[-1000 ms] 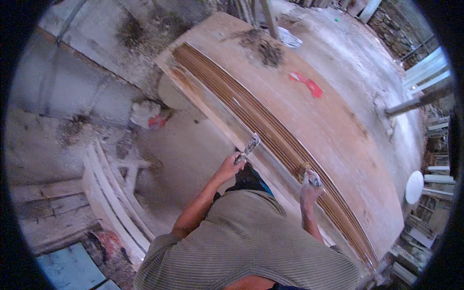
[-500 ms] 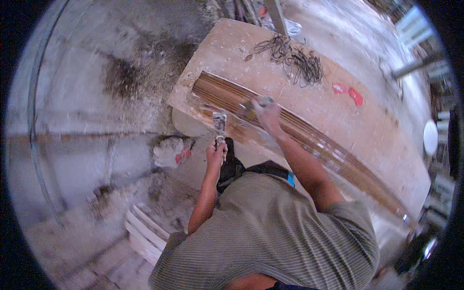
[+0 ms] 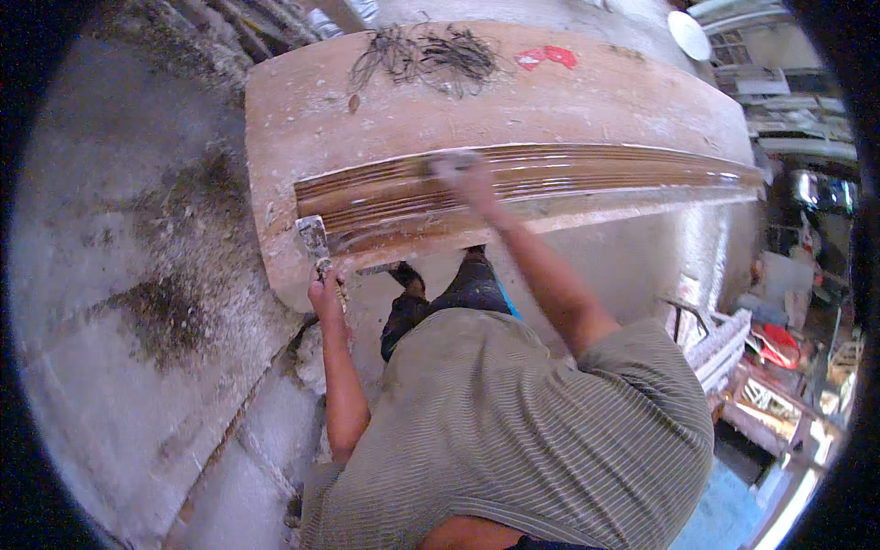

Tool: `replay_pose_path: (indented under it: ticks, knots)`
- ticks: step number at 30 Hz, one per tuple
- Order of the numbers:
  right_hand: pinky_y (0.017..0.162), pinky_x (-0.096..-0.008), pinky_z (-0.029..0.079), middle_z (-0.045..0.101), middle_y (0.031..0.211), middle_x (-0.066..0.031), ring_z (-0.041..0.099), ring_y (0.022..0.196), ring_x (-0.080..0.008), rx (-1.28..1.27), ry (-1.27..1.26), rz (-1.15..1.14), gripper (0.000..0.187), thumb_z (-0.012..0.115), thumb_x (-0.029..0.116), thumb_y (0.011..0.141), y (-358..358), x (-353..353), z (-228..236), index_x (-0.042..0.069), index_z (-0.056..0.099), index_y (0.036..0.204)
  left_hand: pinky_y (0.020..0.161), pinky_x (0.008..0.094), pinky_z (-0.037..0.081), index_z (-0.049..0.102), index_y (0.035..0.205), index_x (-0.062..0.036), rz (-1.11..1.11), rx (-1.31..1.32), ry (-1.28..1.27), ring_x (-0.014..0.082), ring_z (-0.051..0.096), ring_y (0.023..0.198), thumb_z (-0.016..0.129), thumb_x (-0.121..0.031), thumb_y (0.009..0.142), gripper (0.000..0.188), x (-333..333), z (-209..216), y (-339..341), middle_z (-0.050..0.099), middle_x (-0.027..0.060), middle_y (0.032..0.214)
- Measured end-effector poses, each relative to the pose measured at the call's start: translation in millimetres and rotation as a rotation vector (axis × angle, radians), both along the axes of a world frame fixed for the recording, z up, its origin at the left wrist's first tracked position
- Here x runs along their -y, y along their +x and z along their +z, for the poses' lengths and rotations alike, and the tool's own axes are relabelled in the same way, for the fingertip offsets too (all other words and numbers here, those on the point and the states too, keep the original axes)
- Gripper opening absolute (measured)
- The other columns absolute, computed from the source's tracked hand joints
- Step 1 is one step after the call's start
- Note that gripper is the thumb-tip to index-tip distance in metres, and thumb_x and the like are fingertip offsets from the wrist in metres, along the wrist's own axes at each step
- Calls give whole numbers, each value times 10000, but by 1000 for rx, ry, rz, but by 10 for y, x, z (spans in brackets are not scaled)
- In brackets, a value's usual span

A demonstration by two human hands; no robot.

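My left hand [image 3: 325, 291] is closed round the handle of a putty knife [image 3: 313, 238]. Its wide blade, smeared white, points away from me beside the left end of a long brown grooved moulding [image 3: 605, 170]. That moulding lies across the work table [image 3: 632, 105], with shiny wet patches and white streaks along its ridges. Over its upper middle, my right hand [image 3: 472, 183] is blurred by motion. The fingers appear curled on a pale greyish thing whose kind I cannot make out, held against the ridges.
A tangle of dark wire or string [image 3: 426, 57] lies at the table's far side, near a red and white scrap [image 3: 546, 58]. White slatted wood [image 3: 720, 348] stands at the right. Poles [image 3: 238, 32] lean beyond the far left corner. Dark stains mark the floor [image 3: 165, 312].
My view has turned, so the table and moulding now run nearly straight across. My right hand has moved along the moulding. The putty knife stays in my left hand, now nearer the moulding's left end.
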State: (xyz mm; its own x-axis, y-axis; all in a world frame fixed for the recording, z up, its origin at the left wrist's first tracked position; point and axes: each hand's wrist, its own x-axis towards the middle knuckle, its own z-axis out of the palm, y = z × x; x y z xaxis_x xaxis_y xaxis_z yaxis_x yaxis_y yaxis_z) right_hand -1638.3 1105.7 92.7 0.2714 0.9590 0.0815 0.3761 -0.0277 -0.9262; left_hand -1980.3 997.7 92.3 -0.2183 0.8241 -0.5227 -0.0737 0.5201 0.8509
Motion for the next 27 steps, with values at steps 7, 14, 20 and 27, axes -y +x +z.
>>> replay_pose_path:
  ticks: [7,14,20,27]
  knots:
    - [596,-405,490,655,704,-104,613,617,-267,963,-255,-450,159,668,237,780,2316,522,287,97,694,849,432,213,364,538,939,-142,-119,-10,-63,49,459,490,591,-188,921,72,-231,106,124,538,-39,669]
    - [687,-387,508,676,806,-99,640,718,-237,455,155,-66,168,650,160,803,-1067,-134,-348,84,707,942,433,218,375,557,979,-130,4,133,-61,57,462,496,614,-172,892,113,-166,161,-116,544,-26,689]
    - [686,-378,509,670,711,-59,607,663,-161,-191,-130,263,377,704,418,821,-2473,-774,149,42,690,848,484,243,419,589,1064,-91,73,-12,-66,88,514,555,645,-234,858,257,-62,-152,-352,565,-18,717]
    - [632,-354,484,614,663,-106,575,616,-195,328,-127,-285,183,675,222,818,568,152,229,49,651,762,634,284,464,542,1204,-36,-465,-209,37,153,566,751,622,-243,902,375,-343,-118,56,606,62,908]
